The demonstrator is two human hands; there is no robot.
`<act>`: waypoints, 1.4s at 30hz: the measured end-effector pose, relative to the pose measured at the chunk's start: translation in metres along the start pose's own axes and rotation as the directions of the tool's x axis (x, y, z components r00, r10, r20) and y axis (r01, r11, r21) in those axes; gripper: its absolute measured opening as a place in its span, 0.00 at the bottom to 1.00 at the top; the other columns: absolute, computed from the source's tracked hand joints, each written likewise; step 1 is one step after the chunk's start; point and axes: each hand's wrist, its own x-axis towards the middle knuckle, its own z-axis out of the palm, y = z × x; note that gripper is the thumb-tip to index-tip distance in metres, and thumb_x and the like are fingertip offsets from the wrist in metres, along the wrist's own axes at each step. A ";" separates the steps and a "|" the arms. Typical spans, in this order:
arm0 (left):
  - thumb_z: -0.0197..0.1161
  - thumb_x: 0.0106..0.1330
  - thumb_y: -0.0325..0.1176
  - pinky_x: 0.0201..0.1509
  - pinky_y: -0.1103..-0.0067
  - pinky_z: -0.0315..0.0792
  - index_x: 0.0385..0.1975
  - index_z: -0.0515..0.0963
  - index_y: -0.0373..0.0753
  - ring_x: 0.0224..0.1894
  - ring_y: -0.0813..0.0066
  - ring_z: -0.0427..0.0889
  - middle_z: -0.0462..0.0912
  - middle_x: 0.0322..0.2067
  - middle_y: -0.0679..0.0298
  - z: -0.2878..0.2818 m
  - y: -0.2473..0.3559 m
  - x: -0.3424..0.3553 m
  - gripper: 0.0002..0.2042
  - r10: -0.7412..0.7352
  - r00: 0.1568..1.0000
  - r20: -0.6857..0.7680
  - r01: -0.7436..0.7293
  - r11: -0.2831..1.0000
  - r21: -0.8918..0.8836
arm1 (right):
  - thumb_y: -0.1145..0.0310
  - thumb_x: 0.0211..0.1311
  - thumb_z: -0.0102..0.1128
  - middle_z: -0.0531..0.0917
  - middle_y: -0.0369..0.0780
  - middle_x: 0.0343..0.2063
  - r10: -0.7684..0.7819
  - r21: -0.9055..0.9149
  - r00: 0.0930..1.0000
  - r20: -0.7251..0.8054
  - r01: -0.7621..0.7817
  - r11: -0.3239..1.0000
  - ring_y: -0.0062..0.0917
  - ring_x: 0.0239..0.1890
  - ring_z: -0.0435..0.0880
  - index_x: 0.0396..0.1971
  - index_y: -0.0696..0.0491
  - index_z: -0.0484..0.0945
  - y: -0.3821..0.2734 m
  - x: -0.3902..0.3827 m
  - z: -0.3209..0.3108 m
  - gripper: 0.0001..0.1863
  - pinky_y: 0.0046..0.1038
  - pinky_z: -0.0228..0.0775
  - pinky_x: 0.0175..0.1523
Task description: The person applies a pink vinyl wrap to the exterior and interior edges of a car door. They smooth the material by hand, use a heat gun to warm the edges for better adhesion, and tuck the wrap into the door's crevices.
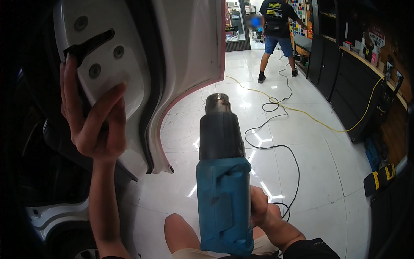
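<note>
Head view, person crouched beside a vehicle. The white car door (pixel 181 52), swung open, fills the upper left; its edge face carries a black latch slot and round fasteners, a black rubber seal runs down its inner contour, and a thin red line follows the outer edge. Below and left of it lies the dark opening of the car body, with a white sill at the lower left. The glossy white tile floor (pixel 319 172) takes up the right half.

The blue heat gun (pixel 224 190) stands at centre, upright in the picture, its black barrel and metal nozzle pointing up and away, just right of the door's lower edge and not touching it; held so, the nozzle appears aimed past the panel's rim. The right hand (pixel 258 207) grips the gun from its right side, fingers closed around the body, largely hidden behind it. The left hand (pixel 92 116) lies against the door's edge face below the latch slot, fingers spread and raised, thumb pressed to the panel, holding nothing; this seems to steady the door.

A black cable (pixel 276 146) and a yellow cable (pixel 310 116) cross the floor. Another person (pixel 278 30) stands at the far cabinets.
</note>
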 end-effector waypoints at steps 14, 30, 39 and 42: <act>0.71 0.57 0.27 0.78 0.53 0.61 0.34 0.91 0.48 0.74 0.44 0.66 0.71 0.70 0.49 0.002 0.004 0.002 0.08 -0.027 0.999 -0.025 0.026 0.999 -0.039 | 0.72 0.55 0.74 0.86 0.47 0.36 0.096 0.038 0.995 -0.027 -0.095 0.995 0.30 0.32 0.90 0.58 0.69 0.72 -0.034 0.026 0.006 0.32 0.27 0.80 0.38; 0.71 0.57 0.25 0.79 0.54 0.60 0.33 0.89 0.50 0.74 0.45 0.66 0.70 0.71 0.53 0.001 0.003 0.002 0.09 -0.035 0.999 -0.007 0.035 0.998 -0.044 | 0.77 0.56 0.69 0.86 0.48 0.36 0.134 0.101 0.991 0.006 -0.133 0.986 0.34 0.33 0.91 0.60 0.69 0.69 -0.043 0.026 0.007 0.32 0.28 0.81 0.38; 0.71 0.59 0.27 0.78 0.52 0.60 0.32 0.89 0.48 0.74 0.40 0.66 0.70 0.70 0.47 -0.004 0.007 0.002 0.05 -0.073 0.997 0.025 0.072 0.997 0.031 | 0.77 0.54 0.70 0.85 0.49 0.36 0.214 0.232 0.977 0.003 -0.209 0.950 0.36 0.32 0.90 0.59 0.68 0.70 -0.039 0.019 0.020 0.32 0.30 0.81 0.37; 0.71 0.61 0.29 0.77 0.51 0.61 0.32 0.89 0.48 0.74 0.40 0.66 0.68 0.71 0.46 -0.001 0.007 0.004 0.04 -0.043 0.999 0.013 0.043 0.999 0.027 | 0.76 0.53 0.71 0.85 0.49 0.35 0.219 0.205 0.976 0.011 -0.217 0.954 0.36 0.31 0.90 0.59 0.68 0.70 -0.031 0.009 0.022 0.32 0.30 0.81 0.37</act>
